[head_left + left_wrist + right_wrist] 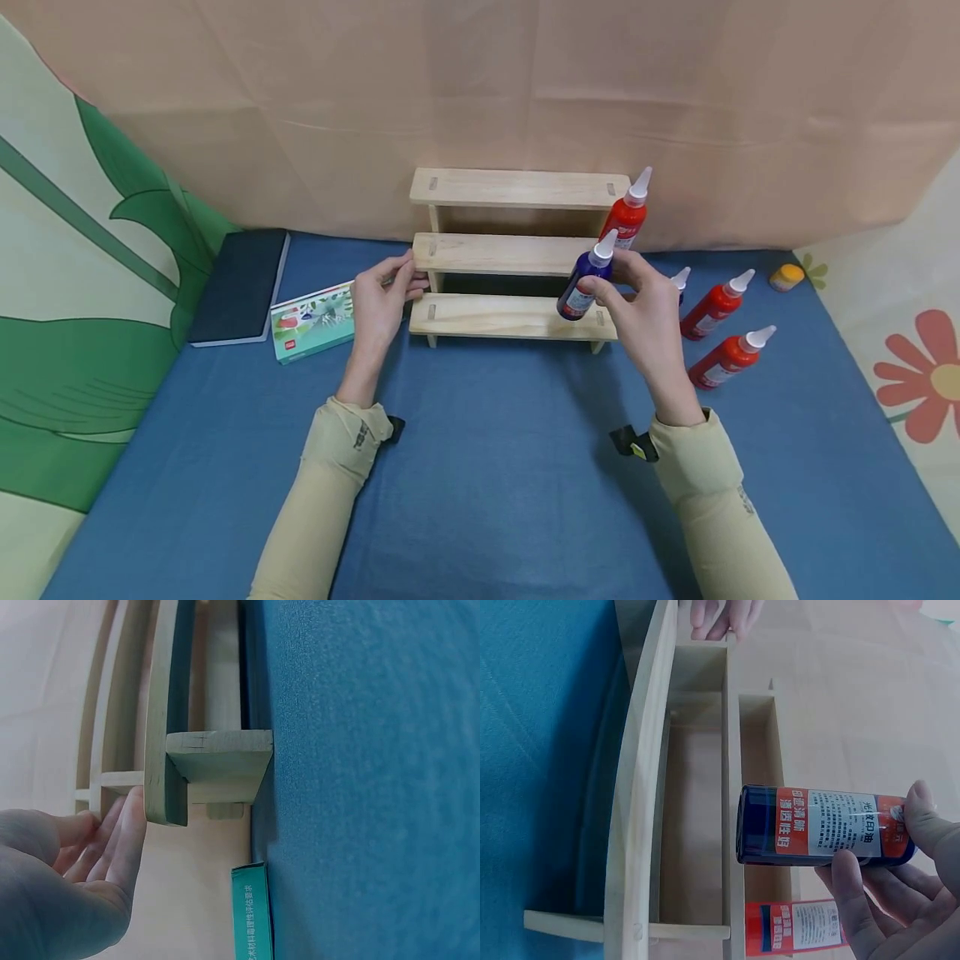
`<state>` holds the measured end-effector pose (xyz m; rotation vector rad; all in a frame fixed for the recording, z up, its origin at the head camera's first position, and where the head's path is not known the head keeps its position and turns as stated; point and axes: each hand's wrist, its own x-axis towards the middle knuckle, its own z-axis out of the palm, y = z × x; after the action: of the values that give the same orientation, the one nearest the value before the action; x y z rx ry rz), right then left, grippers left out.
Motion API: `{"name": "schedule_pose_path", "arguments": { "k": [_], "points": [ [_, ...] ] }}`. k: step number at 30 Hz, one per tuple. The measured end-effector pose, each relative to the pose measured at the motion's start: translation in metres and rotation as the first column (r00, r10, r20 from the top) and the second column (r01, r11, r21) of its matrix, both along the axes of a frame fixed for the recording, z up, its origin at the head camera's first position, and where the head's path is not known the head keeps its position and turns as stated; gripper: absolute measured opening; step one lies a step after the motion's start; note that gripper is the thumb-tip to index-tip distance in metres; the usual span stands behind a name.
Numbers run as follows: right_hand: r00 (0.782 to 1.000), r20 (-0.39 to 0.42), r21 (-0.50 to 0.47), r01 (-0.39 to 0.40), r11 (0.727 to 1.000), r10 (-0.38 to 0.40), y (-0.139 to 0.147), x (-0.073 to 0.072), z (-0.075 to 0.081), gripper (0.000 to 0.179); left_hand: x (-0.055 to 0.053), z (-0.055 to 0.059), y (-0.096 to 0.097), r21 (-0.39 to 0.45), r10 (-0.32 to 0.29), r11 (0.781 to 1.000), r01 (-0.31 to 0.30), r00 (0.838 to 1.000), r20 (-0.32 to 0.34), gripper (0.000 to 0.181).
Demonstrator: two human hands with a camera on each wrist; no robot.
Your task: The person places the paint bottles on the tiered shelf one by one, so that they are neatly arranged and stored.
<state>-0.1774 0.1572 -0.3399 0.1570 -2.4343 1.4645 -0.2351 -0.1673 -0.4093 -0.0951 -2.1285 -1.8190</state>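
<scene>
A three-step wooden shelf [495,254] stands at the back of the table. At the left end of its middle step, my left hand [381,298] pinches the board's edge between thumb and fingers. My right hand [651,321] grips a dark blue ink bottle [587,279] with a white pointed nozzle, held tilted above the shelf's right side. Its label [844,823] shows in the right wrist view. Behind it, a red ink bottle [624,218] stands on the middle step at the right end; its base is hidden in the head view.
Right of the shelf stand two red bottles [712,312] [726,360] and a partly hidden blue bottle [681,281]. A small yellow-capped jar [786,277] is farther right. A green box [313,323] and a dark notebook [238,283] lie left. A beige cloth [480,92] hangs behind.
</scene>
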Motion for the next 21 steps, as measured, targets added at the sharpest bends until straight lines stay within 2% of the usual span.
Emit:
{"name": "schedule_pose_path", "arguments": {
  "k": [8,21],
  "points": [
    [1.000,-0.022,-0.010,-0.011,1.000,0.010,-0.010,-0.011,0.003,0.049,0.000,-0.002,0.000,0.002,0.005,1.000,-0.005,1.000,0.013,0.030],
    [0.997,-0.070,-0.028,-0.020,0.999,0.018,-0.027,-0.029,0.007,0.046,0.000,0.000,0.000,0.004,0.005,1.000,-0.005,1.000,-0.002,0.029]
  ]
}}
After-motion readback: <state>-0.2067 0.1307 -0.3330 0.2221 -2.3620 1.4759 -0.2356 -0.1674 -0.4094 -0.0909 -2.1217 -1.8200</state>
